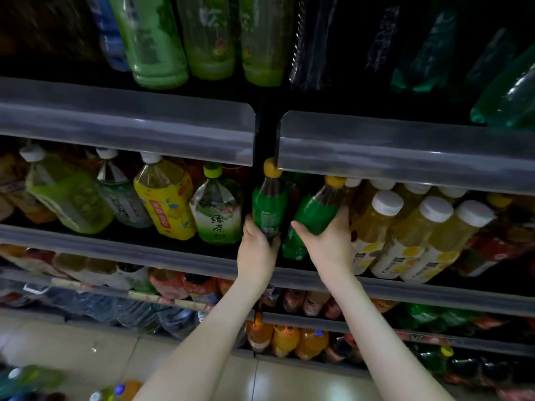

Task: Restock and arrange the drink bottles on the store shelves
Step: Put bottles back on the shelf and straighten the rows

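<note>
Both bare arms reach up to the middle shelf of a dim drinks rack. The left hand (pixel 256 250) has its thumb and fingers curled round the lower body of a dark drink bottle with a green label and yellow cap (pixel 267 209). This bottle stands nearly upright at the dark gap between the two shelf sections, with its cap just at the lower edge of the clear plastic shelf-edge strip (pixel 405 151) above. The right hand (pixel 327 244) wraps round a second green-labelled bottle with a yellow cap (pixel 314 212), thumb on its left side and fingers curled over its right. That bottle leans, its cap pointing up and to the right, under the same strip. Between the two hands shows another patch of green label (pixel 291 247), too hidden to tell what it belongs to. Just beside the right hand stands a group of pale yellow juice bottles with white caps (pixel 385 227), which the curled fingers touch or nearly touch. To the left of the left hand are a green tea bottle with a lime cap (pixel 217 215) and a yellow-labelled tea bottle with a white cap (pixel 166 204). On the shelf above lie large green bottles (pixel 156 47), and low down sit orange drink bottles (pixel 286 340).
</note>
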The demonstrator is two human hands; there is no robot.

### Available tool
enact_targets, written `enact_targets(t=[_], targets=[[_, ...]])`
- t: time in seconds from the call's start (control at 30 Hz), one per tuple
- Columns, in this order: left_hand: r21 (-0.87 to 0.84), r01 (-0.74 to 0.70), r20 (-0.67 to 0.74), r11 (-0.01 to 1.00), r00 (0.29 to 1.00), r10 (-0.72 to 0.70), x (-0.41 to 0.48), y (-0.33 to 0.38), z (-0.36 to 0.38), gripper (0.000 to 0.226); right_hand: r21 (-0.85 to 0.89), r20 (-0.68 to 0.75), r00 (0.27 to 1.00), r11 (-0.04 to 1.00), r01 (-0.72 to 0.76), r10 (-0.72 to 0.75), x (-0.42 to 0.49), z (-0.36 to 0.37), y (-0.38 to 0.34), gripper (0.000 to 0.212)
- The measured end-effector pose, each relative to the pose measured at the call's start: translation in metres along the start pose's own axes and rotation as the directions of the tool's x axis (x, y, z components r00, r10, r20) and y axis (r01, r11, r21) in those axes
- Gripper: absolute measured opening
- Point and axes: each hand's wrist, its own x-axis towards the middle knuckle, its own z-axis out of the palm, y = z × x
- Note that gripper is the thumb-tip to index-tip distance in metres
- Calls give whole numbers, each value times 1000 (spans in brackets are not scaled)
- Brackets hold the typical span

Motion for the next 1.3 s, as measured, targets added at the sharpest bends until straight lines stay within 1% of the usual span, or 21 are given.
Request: enact_targets(t=[0.1,0.17,0.3,0.43,0.57,0.67,0.73,0.8,0.87,0.93,1.03,1.13,1.2,1.3], targets=[[-6,-14,-4,1000,1000,14,-2,-1,-1,77,-1,40,998,999,50,-50,-6,9,-3,71],[-3,-14,-3,1000,1000,14,0,-1,-1,76,7,34,998,998,61,-61,-6,15,-4,69],[26,-4,0,1000,1000,4,6,4,-3,76,-20,58,997,999,41,-40,-3,25,3,79],[34,20,-4,999,1000,-20,6,5,-2,76,19,132,991,1000,3,-5,-12,33,14,84],[-36,28,-4,999,1000,-28,3,0,-2,70,58,128,992,998,6,-14,-9,39,17,83],[-77,8,11,997,1000,-7,-7,-2,-4,70,68,155,988,998,-10,-1,-7,42,19,82],[-97,7,30,995,1000,-4,-14,-1,-7,73,27,174,985,1000,-12,7,-13,42,21,83],[-105,2,33,994,999,2,-21,3,-12,72,-20,156,988,1000,9,-6,-23,42,22,84],[-110,-29,35,994,999,33,-28,7,-19,68,-24,124,992,999,24,-21,-34,37,21,84],[-109,-81,31,991,996,84,-35,11,-28,64,-8,122,992,1000,23,-22,-44,28,16,81],[-115,-137,20,984,990,140,-46,21,-46,60,42,136,988,997,71,-76,-54,13,5,71],[-125,-185,11,975,982,188,-52,36,-67,58,44,143,978,988,146,-150,-58,-8,-14,62],[-128,-224,-10,966,974,225,-55,49,-84,56,44,142,965,975,217,-221,-57,-25,-29,55],[-146,-286,-59,947,958,280,-57,70,-111,50,66,137,925,935,349,-355,-58,-51,-56,44]])
